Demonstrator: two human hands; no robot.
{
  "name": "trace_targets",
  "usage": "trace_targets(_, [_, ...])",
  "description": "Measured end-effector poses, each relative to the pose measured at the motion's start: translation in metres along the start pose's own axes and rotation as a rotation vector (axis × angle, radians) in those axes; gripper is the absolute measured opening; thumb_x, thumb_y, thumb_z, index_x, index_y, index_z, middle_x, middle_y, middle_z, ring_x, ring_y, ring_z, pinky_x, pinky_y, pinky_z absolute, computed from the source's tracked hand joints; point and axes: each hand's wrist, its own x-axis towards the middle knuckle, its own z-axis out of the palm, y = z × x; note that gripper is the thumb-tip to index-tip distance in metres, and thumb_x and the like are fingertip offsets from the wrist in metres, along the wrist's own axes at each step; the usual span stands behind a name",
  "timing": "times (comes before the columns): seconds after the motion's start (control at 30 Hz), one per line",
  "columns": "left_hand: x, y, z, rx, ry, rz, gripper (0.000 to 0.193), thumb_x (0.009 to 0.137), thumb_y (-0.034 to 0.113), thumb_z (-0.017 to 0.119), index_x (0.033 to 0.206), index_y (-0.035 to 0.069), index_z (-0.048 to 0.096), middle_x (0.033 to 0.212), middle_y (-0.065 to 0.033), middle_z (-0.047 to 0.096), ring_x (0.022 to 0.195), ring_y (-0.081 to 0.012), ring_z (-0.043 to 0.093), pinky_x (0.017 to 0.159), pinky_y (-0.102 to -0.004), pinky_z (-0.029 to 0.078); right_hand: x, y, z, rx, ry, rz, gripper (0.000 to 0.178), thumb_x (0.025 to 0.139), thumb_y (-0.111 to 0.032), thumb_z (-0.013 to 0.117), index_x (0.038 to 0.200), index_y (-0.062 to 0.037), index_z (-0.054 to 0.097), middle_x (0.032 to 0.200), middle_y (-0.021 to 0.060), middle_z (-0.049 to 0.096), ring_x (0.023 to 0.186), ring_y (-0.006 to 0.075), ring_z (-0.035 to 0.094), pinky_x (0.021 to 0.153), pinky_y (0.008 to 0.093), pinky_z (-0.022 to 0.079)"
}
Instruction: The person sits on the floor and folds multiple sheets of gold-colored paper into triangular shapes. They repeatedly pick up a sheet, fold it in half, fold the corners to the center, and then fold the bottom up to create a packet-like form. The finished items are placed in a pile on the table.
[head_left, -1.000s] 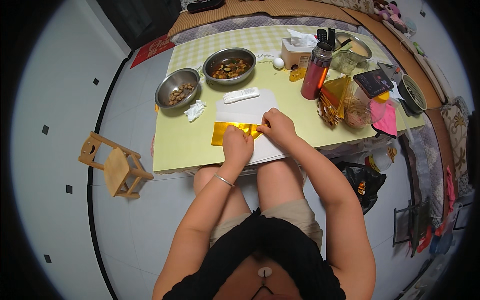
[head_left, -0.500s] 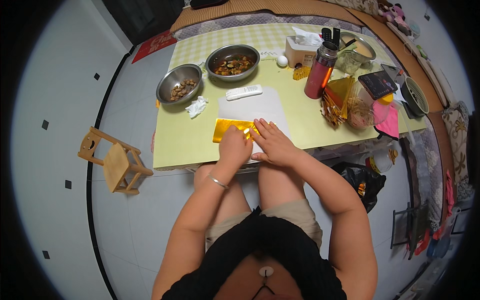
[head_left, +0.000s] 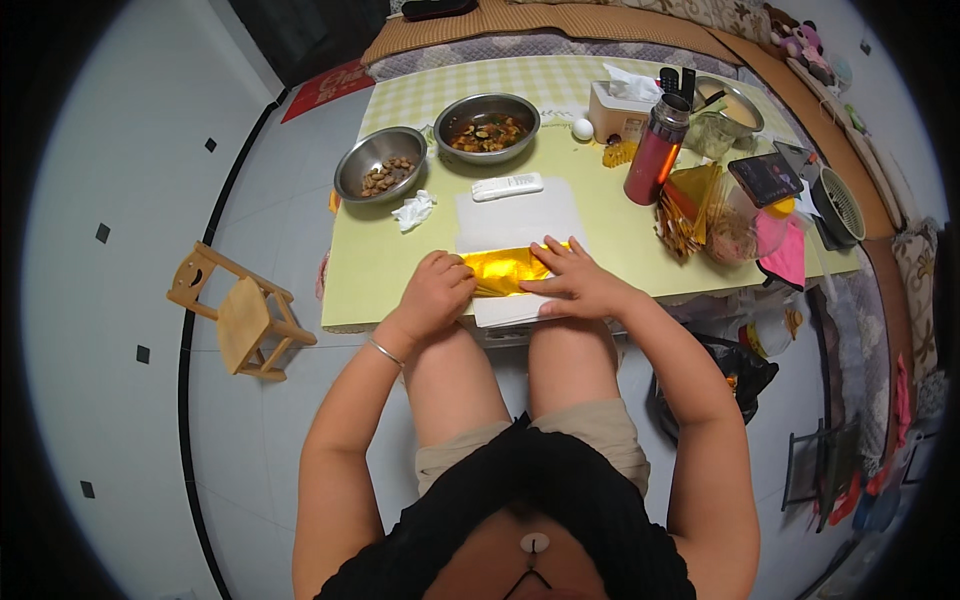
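A sheet of gold foil paper (head_left: 504, 268) lies at the table's near edge, on a white sheet or board (head_left: 500, 228). At its left end is my left hand (head_left: 436, 290), with fingers curled together on the foil's edge; the thumb is mostly hidden. My right hand (head_left: 580, 282) rests on the right part of the foil, its fingers spread and stretched out. The foil looks creased between the hands. Just beyond, a white remote-like object (head_left: 507, 187) lies across the white sheet.
Beyond stand a steel bowl of nuts (head_left: 372, 142), a steel bowl of food in liquid (head_left: 487, 106) and a crumpled tissue (head_left: 414, 210). On the right are a red thermos (head_left: 655, 152), a bundle of folded gold paper (head_left: 690, 205) and a phone (head_left: 765, 180).
My left hand has moved left, from the foil's middle to its left end. My right hand has shifted slightly right. More of the foil's middle shows between them, and the whole view has shifted a little.
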Motion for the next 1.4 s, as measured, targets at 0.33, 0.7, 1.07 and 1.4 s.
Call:
trace_targets(0.33, [0.017,0.039,0.034,-0.547,0.103,-0.635,0.016,0.081,0.008,0.073,0.096,0.005,0.071,0.086,-0.0087,0.065,0.083,-0.0275,0.063,0.078,-0.0396,0.050,0.019,-0.037,0.038,0.144,0.596,0.186,0.020,0.079,-0.022,0.078,0.078,-0.0044,0.069,0.113,0.0113,0.069,0.105,0.0331,0.061,0.093,0.0422,0.050])
trace_targets(0.7, [0.010,0.032,0.060,-0.361,0.296,-0.783,0.027,0.075,0.006,0.076,0.100,0.003,0.068,0.073,-0.0056,0.064,0.080,-0.0271,0.059,0.076,-0.0412,0.047,0.026,-0.042,0.051,0.170,0.689,0.321,0.018,0.074,-0.011,0.075,0.067,-0.0041,0.059,0.110,0.0119,0.069,0.104,0.0316,0.062,0.089,0.0400,0.050])
trace_targets(1.07, [0.015,0.037,0.052,-0.155,0.239,-0.689,0.023,0.075,0.007,0.075,0.096,0.003,0.068,0.078,-0.0088,0.064,0.077,-0.0291,0.058,0.071,-0.0415,0.047,0.028,-0.040,0.051,-0.132,0.568,0.203,0.041,0.082,-0.012,0.068,0.123,-0.0130,0.069,0.112,0.0118,0.063,0.106,0.0317,0.057,0.095,0.0432,0.046])
trace_targets(1.4, [0.010,0.058,0.039,-0.042,0.087,-0.309,0.019,0.079,0.005,0.066,0.097,0.002,0.071,0.089,-0.0121,0.063,0.080,-0.0300,0.060,0.075,-0.0429,0.049,0.026,-0.042,0.049,-0.216,0.479,0.222,0.047,0.085,-0.012,0.065,0.131,-0.0157,0.066,0.118,0.0101,0.060,0.113,0.0310,0.054,0.102,0.0447,0.040])
